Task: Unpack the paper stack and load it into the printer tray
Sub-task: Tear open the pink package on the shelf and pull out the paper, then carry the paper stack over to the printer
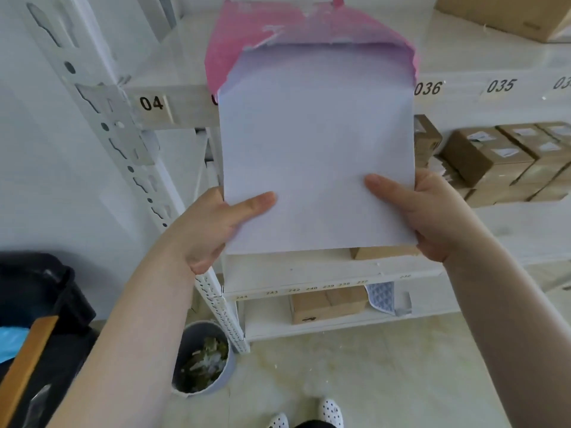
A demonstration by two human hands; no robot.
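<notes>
Paper stack (318, 156), white, is being held upright in front of white shelving (482, 94). The left hand (210, 230) and right hand (432, 217) are gripping its lower corners, thumbs pressing the front sheet. Torn pink wrapper (247, 38) is clinging around its top.

White paper, pink wrapper, pale shelving

The paper stack (318, 156) is showing plain white with a faint lilac tint near its top, where the torn wrapper (247, 35) is glowing bright pink. The shelving (173, 109) is looking white, its labels (151, 103) carrying black numbers on beige. Cardboard boxes (482, 159) are showing brown with white stickers. The bin (202, 359) is appearing grey, holding green and whitish scraps. The floor (370, 375) is showing cream with pale marbling, and the slippers (330, 410) are showing white with black dots.
</notes>
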